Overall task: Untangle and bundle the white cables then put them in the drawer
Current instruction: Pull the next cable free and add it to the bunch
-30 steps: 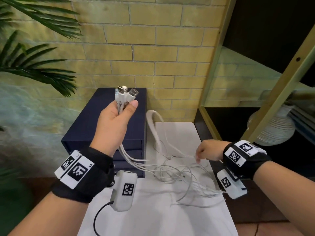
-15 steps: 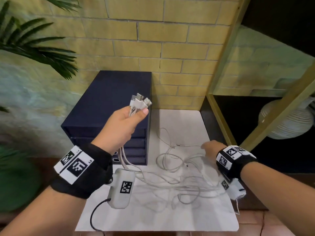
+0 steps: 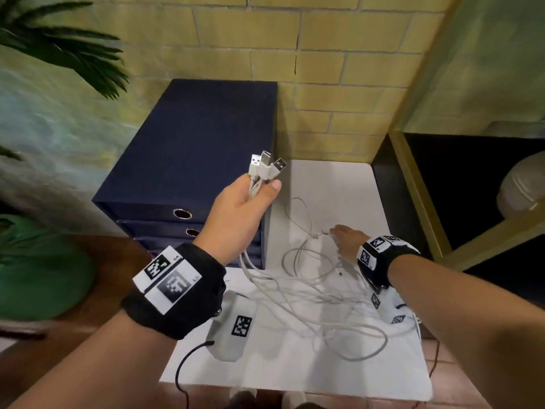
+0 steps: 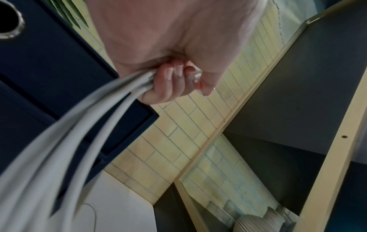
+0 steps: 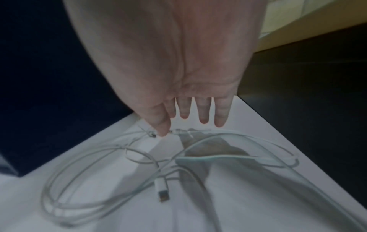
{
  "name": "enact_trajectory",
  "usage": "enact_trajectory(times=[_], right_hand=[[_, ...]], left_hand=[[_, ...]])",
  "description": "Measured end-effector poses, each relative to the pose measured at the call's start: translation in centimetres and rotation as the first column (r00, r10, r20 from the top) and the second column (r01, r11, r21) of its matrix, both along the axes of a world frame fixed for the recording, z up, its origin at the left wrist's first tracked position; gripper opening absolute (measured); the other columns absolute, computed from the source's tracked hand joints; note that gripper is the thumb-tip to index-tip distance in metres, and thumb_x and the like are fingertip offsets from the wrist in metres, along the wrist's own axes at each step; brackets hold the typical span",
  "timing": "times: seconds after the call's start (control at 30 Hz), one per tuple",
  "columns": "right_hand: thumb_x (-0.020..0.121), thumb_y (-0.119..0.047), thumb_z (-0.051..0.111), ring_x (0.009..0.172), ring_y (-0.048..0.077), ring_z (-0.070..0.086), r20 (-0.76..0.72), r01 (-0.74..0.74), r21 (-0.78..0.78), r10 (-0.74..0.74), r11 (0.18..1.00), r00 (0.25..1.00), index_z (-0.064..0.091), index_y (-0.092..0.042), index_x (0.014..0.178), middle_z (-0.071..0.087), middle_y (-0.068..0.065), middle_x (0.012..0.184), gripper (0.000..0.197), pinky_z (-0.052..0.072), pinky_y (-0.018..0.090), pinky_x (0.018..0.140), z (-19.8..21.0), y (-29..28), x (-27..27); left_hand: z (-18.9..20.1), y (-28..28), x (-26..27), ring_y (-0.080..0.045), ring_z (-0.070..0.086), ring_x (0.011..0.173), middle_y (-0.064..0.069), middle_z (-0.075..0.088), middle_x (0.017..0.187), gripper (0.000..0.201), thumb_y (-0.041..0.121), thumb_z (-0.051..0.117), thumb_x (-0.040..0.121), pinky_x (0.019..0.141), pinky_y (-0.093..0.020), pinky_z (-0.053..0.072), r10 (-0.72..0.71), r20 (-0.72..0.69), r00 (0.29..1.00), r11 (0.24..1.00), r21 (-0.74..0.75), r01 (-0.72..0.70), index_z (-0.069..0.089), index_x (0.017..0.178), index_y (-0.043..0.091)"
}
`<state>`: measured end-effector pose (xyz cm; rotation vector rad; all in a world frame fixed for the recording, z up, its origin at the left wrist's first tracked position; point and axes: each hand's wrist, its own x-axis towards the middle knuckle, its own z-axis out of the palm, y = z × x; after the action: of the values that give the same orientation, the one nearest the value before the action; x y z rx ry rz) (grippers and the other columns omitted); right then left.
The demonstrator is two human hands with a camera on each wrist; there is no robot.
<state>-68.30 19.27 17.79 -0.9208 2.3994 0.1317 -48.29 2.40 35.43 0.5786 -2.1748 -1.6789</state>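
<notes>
My left hand is raised in front of the navy drawer unit and grips the white cables just below their three USB plugs. In the left wrist view my left hand has its fingers curled round the three cords. The rest of the white cables lie in loose tangled loops on the white table. My right hand reaches down to the table with straight, spread fingers. Its thumb tip touches a thin cable end. A flat connector lies nearer.
The drawer unit shows stacked closed drawers with round finger holes. A gold-framed dark shelf with a ribbed pale vase stands right of the table. Palm leaves and a green object are at left.
The cable loops my right hand held up a second ago now lie on the table. My right hand has gone forward and down, fingers straightened. My left hand kept its grip on the plugs.
</notes>
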Motion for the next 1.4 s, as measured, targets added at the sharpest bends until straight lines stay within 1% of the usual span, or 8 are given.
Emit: enact_trajectory(times=[0.13,0.4,0.53,0.67,0.9,1.1,1.27,1.4], right_hand=[[0.091,-0.018,0.049,0.137,0.031,0.034,0.026,-0.033,0.024,0.033,0.999,0.999,0.013,-0.022,0.15,0.016,0.007,0.158,0.069,0.033,0.035,0.108,-1.5,-0.3,-0.1],[0.09,-0.009,0.048,0.116,0.033,0.051,-0.055,-0.035,0.122,0.042,0.992,0.998,0.047,-0.002,0.123,0.047,0.016,0.128,0.033,0.045,0.036,0.092,-2.0,-1.1,0.8],[0.092,-0.008,0.042,0.099,0.033,0.059,-0.059,0.046,-0.14,-0.054,0.989,0.997,0.042,-0.009,0.1,0.059,0.018,0.106,0.008,0.047,0.036,0.074,0.0,-1.5,0.3],[0.093,-0.006,0.035,0.077,0.022,0.055,0.271,0.411,-0.597,-0.309,0.689,0.912,0.048,-0.018,0.108,0.058,0.004,0.081,0.023,0.044,0.031,0.066,5.3,-2.9,-0.3],[0.099,-0.013,0.039,0.061,0.018,0.055,0.364,0.345,-0.897,0.018,0.276,0.931,0.05,-0.025,0.097,0.063,0.007,0.073,0.016,0.049,0.026,0.061,18.5,-4.6,3.4],[0.098,-0.006,0.041,0.06,0.02,0.059,0.325,0.251,-0.939,0.368,0.234,0.871,0.046,-0.015,0.096,0.064,0.016,0.078,0.011,0.052,0.032,0.062,24.7,-4.4,8.7],[0.089,0.0,0.058,0.065,0.022,0.065,0.23,0.176,-0.965,0.307,0.196,0.923,0.058,0.004,0.09,0.054,0.01,0.091,0.005,0.059,0.045,0.064,25.7,-4.4,10.1],[0.079,-0.007,0.072,0.06,0.004,0.054,0.088,0.065,-0.983,0.137,0.17,0.987,0.066,-0.006,0.09,0.048,-0.006,0.084,0.012,0.048,0.019,0.06,25.7,-4.0,10.2]], left_hand=[[-0.1,0.1,-0.9,0.004,0.042,0.041,0.022,0.045,0.041,0.022,0.026,0.053,0.097,0.044,-0.01,0.03,-0.008,-0.006,1.0,1.0,0.023,0.008,0.052,0.075,0.027],[0.0,-0.1,-1.3,0.003,0.042,0.042,0.021,0.045,0.042,0.022,0.028,0.053,0.096,0.046,-0.012,0.03,-0.008,0.005,1.0,0.999,0.032,0.008,0.051,0.074,0.026],[0.0,-0.1,-1.2,0.0,0.038,0.044,0.019,0.041,0.045,0.02,0.03,0.053,0.096,0.05,-0.02,0.029,-0.007,0.008,1.0,0.999,0.037,0.007,0.053,0.077,0.025],[-0.1,-0.1,-1.1,-0.003,0.035,0.046,0.017,0.038,0.049,0.023,0.031,0.053,0.096,0.051,-0.025,0.027,0.001,0.005,1.0,0.994,0.108,-0.002,0.051,0.073,0.03],[1.0,0.4,-1.3,-0.007,0.023,0.049,0.004,0.027,0.062,0.027,0.028,0.035,0.102,0.048,-0.024,0.02,0.035,-0.01,0.999,0.963,0.268,-0.031,0.055,0.088,0.016],[1.8,1.0,-0.9,-0.005,0.033,0.048,0.013,0.04,0.057,0.031,0.038,0.038,0.101,0.05,-0.026,0.028,0.058,-0.07,0.996,0.984,0.175,-0.045,0.054,0.077,0.025],[4.1,2.6,-0.5,-0.008,0.033,0.056,0.006,0.05,0.07,0.037,0.041,0.034,0.101,0.052,-0.025,0.027,0.047,-0.056,0.997,0.964,0.265,-0.03,0.053,0.074,0.024],[5.0,3.6,-0.1,-0.01,0.027,0.054,0.004,0.052,0.063,0.037,0.041,0.032,0.1,0.05,-0.027,0.018,-0.037,-0.114,0.993,0.94,0.332,0.073,0.056,0.084,0.018]])
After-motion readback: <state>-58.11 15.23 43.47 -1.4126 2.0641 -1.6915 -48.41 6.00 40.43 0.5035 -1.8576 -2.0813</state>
